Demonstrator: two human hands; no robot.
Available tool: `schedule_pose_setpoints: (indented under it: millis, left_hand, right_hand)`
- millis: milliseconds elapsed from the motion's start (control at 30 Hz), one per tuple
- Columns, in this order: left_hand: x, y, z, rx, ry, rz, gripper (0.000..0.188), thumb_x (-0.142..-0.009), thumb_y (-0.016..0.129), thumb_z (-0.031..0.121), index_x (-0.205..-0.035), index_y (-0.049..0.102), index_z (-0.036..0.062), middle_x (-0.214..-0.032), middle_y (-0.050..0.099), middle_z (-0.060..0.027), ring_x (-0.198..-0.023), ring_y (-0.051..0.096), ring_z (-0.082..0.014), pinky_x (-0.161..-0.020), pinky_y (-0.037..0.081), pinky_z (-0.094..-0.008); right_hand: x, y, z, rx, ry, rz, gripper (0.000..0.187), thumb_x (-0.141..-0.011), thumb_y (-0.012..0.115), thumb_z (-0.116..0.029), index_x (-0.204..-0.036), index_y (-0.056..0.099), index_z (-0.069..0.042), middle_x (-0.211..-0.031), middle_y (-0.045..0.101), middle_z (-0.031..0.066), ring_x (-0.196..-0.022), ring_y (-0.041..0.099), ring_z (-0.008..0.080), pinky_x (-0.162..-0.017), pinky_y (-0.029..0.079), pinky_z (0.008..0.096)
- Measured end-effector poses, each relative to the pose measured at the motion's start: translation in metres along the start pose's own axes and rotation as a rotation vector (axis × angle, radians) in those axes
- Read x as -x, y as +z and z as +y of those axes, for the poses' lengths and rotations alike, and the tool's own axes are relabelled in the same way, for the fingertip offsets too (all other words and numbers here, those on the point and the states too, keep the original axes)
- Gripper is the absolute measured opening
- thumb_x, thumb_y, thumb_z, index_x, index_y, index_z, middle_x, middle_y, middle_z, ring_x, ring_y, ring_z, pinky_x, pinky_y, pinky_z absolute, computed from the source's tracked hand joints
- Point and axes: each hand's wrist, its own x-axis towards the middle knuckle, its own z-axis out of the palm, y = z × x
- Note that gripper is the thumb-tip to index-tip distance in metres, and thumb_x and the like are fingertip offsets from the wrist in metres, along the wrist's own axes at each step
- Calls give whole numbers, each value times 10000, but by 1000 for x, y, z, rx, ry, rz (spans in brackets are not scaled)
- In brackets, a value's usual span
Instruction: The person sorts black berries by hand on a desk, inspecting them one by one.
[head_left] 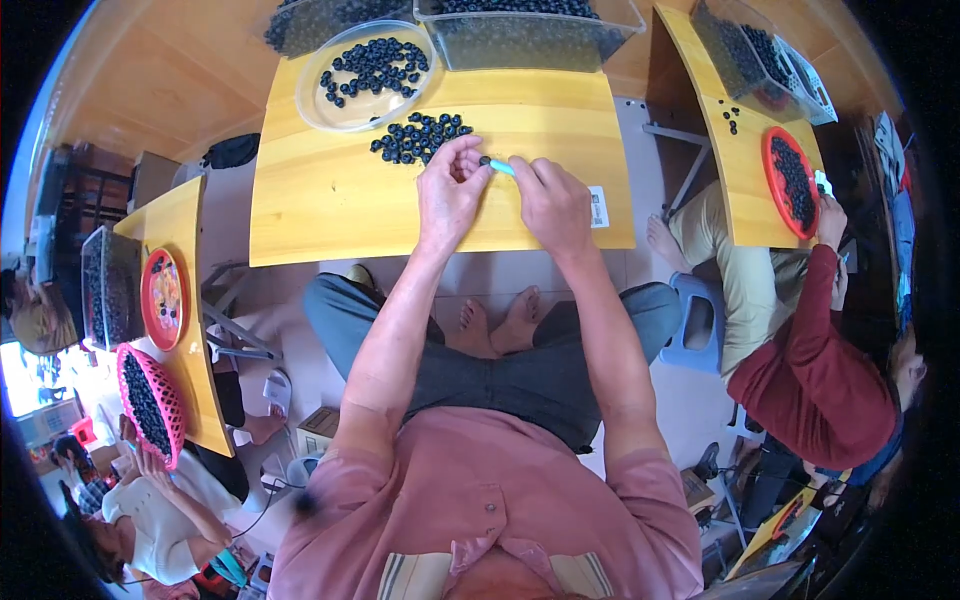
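Black bead-like piece (485, 160), head view, sits right of the loose pile (418, 138) at the left hand's (451, 198) curled fingertips, pinch unclear to me, right hand (556, 205) gripping a turquoise stick (503, 168); probably light, hard, slippery, so hold opposite sides.

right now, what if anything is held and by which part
Right hand: a light-blue tool, by its right part. Left hand: close around a dark bead, hold unclear.
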Motion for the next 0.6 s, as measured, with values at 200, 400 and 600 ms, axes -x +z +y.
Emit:
schedule_pose_setpoints:
  millis: [200,400,600]
  left_hand:
    - [0,1,2,16,-2,-12,380,-872,772,-58,-1234,668,-6,-948,654,-3,-818,594,-62,-768,533,-215]
    - [0,-1,-1,85,-32,-6,376,-875,782,-77,-1189,598,20,-1004,649,-13,-880,627,-72,-828,539,-224]
    - [-1,-2,-7,170,-31,-20,349,-873,785,-80,-1127,574,35,-1007,661,-27,-844,629,-56,-798,534,-214]
  right_hand:
    - [1,-1,0,14,10,-8,216,-878,652,-74,-1087,709,-79,-783,560,59,-724,644,232,-607,534,393]
    - [0,-1,0,-17,28,-17,210,-885,659,-86,-1089,712,-78,-796,575,62,-734,656,244,-607,544,403]
    - [-1,2,4,12,106,-64,202,-869,665,-71,-1068,704,-78,-863,594,77,-772,678,261,-634,567,414]
